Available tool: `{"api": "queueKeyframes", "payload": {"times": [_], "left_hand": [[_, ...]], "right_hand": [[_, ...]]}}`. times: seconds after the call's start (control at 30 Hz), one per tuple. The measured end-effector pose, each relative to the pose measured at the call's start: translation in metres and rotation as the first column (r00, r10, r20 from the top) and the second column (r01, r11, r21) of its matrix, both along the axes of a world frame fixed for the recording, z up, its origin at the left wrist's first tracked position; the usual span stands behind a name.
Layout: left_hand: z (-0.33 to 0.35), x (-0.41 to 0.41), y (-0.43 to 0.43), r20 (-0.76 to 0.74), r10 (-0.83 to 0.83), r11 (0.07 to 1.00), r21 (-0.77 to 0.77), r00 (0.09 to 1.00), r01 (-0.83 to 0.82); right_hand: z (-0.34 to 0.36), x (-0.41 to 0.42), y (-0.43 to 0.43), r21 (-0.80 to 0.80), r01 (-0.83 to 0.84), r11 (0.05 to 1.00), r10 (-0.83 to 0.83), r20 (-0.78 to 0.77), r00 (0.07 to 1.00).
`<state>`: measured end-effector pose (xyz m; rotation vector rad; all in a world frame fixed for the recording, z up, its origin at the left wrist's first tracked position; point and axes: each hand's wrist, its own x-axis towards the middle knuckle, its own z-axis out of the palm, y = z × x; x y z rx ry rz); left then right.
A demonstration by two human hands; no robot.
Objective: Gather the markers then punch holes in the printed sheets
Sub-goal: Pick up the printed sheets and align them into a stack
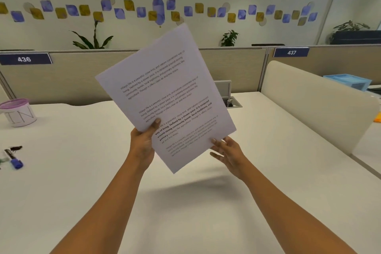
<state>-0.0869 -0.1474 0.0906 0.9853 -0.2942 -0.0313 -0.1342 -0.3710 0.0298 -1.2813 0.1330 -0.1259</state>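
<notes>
Two bare hands are raised over the white desk. The left hand is closed on the printed sheets, thumb across the front near the lower left edge and fingers hidden behind; the sheets are held up off the desk, tilted to the right. How many sheets are in the stack cannot be told; the front one shows four blocks of text, the third partly in bold. The right hand is spread open just below and right of the sheets, its fingertips touching the lower right edge without gripping.

Well to the left of the left hand, at the desk's edge of view, lies one marker with a blue cap; beside it are a dark object and a greenish one, too blurred to name or count. Further left and beyond stands one white cup with a purple rim, marked "IN". Beyond the right hand is one pale divider panel, with one light blue tray behind it. Two number plates, 436 and 437, hang on the partition behind.
</notes>
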Motion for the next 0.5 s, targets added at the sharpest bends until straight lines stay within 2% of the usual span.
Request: {"api": "queueKeyframes", "payload": {"times": [0.17,0.33,0.4,0.5], "left_hand": [[-0.003,-0.001,-0.002,-0.008,0.012,1.0,-0.007,1.0,-0.012],[-0.001,0.011,0.031,-0.01,0.155,0.987,-0.043,0.988,-0.156],[-0.002,0.017,0.047,0.0,0.197,0.979,0.043,0.98,-0.197],[-0.006,0.021,0.066,0.031,0.17,0.953,0.25,0.985,-0.173]], "right_hand": [[0.009,0.006,0.016,0.226,0.0,0.974,-0.021,0.087,0.996],[0.022,0.007,-0.002,0.22,0.115,0.969,-0.157,0.187,0.97],[0.03,0.004,-0.012,0.201,0.145,0.969,-0.191,0.231,0.954],[0.039,0.002,-0.022,0.131,0.175,0.976,-0.205,0.264,0.943]]}}
